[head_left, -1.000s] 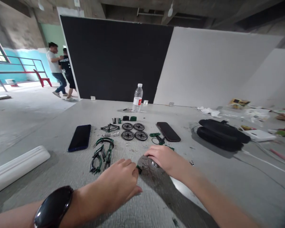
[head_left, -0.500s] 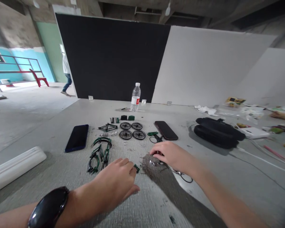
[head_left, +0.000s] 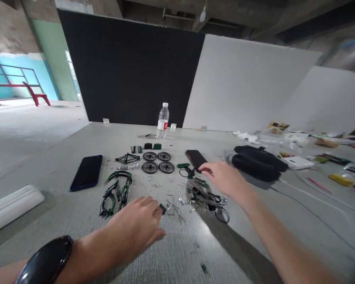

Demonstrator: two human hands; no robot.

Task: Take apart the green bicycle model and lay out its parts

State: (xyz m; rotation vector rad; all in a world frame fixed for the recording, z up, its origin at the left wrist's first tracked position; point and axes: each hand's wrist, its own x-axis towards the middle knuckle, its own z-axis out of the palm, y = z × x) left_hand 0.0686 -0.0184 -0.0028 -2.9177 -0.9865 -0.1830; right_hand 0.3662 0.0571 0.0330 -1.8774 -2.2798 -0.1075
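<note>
Wires (head_left: 173,208), thin, bent and silvery, beside left hand (head_left: 139,215)

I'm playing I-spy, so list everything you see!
Wheels: four, black and silvery, table middle
Little boxes: two, black and green, behind wheels
Bike-like frame: one, dark, left of wheels
Other parts: several, green and black, nearer left
Loose bits: many, mixed colours, right of middle
Bent wires: several, silvery, between hands
Phones: two, dark, left and right
Bottle: one, clear, back
Case: one, black, right
Long bar: one, white, left
Clutter: many things, mixed colours, far right
Table: one, grey, underneath
Panels: at least two, black and white, behind
Chair: one, red, far left
Bulb: one, white, overhead
Watch: one, black, left wrist
Left hand: one, bare, by green piece
Right hand: one, bare, by right phone
</note>
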